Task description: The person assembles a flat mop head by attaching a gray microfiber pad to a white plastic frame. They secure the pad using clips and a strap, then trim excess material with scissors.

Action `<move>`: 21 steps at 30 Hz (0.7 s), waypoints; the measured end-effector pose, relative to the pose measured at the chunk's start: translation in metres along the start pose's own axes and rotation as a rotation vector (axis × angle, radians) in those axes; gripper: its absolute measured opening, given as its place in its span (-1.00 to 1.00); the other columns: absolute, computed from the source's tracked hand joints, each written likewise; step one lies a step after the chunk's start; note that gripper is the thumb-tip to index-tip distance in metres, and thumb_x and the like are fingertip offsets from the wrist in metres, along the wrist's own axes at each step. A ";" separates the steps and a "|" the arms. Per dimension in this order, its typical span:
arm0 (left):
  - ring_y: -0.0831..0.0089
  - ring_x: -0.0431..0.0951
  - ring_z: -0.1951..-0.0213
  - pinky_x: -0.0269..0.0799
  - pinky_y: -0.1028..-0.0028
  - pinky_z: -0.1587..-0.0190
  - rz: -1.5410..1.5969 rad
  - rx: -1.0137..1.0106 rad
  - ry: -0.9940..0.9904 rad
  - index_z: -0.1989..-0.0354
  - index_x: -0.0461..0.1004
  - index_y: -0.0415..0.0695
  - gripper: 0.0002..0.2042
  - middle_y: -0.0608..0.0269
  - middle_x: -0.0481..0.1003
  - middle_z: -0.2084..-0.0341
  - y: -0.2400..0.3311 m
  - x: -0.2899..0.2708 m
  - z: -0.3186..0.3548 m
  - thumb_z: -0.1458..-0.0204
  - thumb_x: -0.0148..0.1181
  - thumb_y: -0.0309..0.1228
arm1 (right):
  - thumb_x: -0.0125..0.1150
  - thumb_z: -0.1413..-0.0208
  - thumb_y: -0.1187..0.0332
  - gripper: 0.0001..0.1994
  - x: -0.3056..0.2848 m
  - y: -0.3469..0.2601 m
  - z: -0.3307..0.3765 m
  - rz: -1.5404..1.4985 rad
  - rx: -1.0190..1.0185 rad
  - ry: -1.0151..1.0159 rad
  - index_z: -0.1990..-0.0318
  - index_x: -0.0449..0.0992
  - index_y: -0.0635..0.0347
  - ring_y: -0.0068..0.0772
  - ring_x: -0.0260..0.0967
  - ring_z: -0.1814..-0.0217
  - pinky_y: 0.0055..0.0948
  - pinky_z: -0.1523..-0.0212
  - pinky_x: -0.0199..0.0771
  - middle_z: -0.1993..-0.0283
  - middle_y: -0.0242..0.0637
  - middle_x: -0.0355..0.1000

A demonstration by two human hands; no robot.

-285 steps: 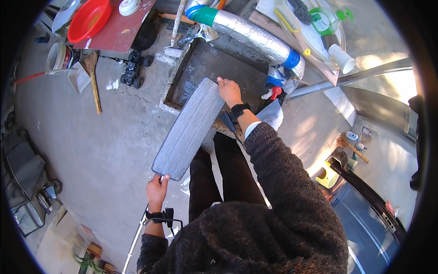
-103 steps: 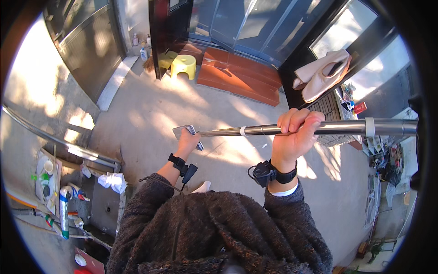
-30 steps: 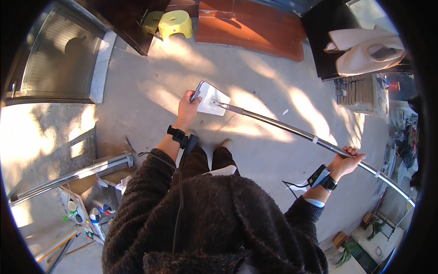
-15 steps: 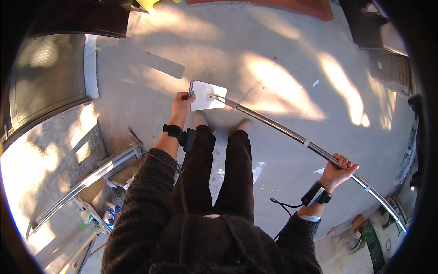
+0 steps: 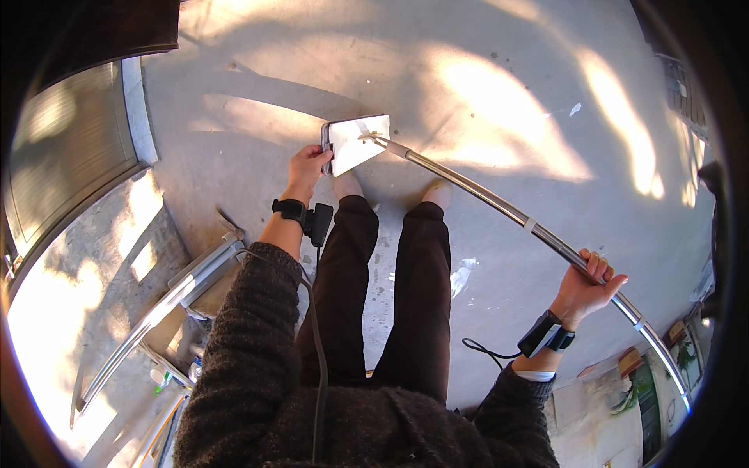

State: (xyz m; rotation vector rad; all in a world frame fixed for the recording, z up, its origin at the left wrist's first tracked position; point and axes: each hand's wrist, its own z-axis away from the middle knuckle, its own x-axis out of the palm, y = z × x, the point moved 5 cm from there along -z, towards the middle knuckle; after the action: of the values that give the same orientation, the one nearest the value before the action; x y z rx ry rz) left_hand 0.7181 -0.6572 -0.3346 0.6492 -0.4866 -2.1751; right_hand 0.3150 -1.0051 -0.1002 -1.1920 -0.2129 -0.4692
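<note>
A flat mop spans the view, with a long silver pole (image 5: 484, 192) jointed to a thin rectangular white head (image 5: 355, 148). My left hand (image 5: 310, 165) pinches the head's left edge, thumb on the white face. The head hangs tilted above the floor, in front of my feet. My right hand (image 5: 591, 282) is wrapped round the pole farther along, its thumb sticking out to the right. Past that hand the pole runs on to the lower right. The fingers behind the head are hidden.
At the left, another long metal bar (image 5: 160, 310) stands beside a box with bottles. A door panel (image 5: 74, 144) with a pale frame is at the upper left. Dark furniture (image 5: 117, 31) fills the top left corner. Both wrists carry black devices with cables.
The white head has tilted, its right edge now higher, and moved up a little with my left hand. My right hand still grips the pole. The whole view has shifted slightly.
</note>
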 end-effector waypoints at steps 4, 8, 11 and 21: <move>0.60 0.48 0.46 0.38 0.55 0.43 -0.011 0.038 -0.013 0.25 0.56 -0.22 -0.81 0.35 0.55 0.47 -0.011 0.006 -0.009 0.01 0.29 -0.41 | 0.06 -0.20 -0.08 -0.52 -0.007 0.019 0.003 -0.014 0.040 0.002 0.67 0.21 -0.06 -0.50 0.09 0.52 -0.31 0.16 0.24 0.68 -0.53 0.05; 0.57 0.50 0.43 0.42 0.52 0.38 -0.149 0.097 0.059 0.25 0.56 -0.27 -0.78 0.28 0.56 0.46 -0.019 0.010 -0.021 0.02 0.28 -0.39 | 0.06 -0.19 -0.11 -0.53 -0.011 0.032 0.005 0.001 0.076 -0.082 0.65 0.27 -0.06 -0.48 0.16 0.47 -0.26 0.07 0.24 0.65 -0.52 0.14; 0.51 0.53 0.42 0.44 0.49 0.36 -0.149 0.169 0.117 0.26 0.56 -0.29 -0.76 0.20 0.57 0.45 -0.020 0.001 -0.031 0.04 0.26 -0.37 | 0.04 -0.20 -0.11 -0.54 -0.011 0.036 0.007 0.000 0.090 -0.134 0.64 0.30 -0.06 -0.46 0.20 0.44 -0.22 0.03 0.25 0.63 -0.51 0.18; 0.21 0.56 0.36 0.45 0.31 0.22 -0.348 0.255 0.366 0.18 0.44 -0.32 -0.64 0.07 0.55 0.42 -0.026 -0.025 -0.029 0.12 0.30 -0.36 | 0.05 -0.21 -0.07 -0.58 -0.046 0.067 0.013 0.070 0.170 -0.055 0.58 0.41 -0.03 -0.38 0.33 0.26 -0.16 -0.03 0.30 0.46 -0.40 0.35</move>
State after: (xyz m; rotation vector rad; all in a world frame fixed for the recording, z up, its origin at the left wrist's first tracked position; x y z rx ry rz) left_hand 0.7337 -0.6257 -0.3639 1.3279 -0.4847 -2.2559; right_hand 0.3059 -0.9626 -0.1704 -1.0432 -0.2527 -0.3497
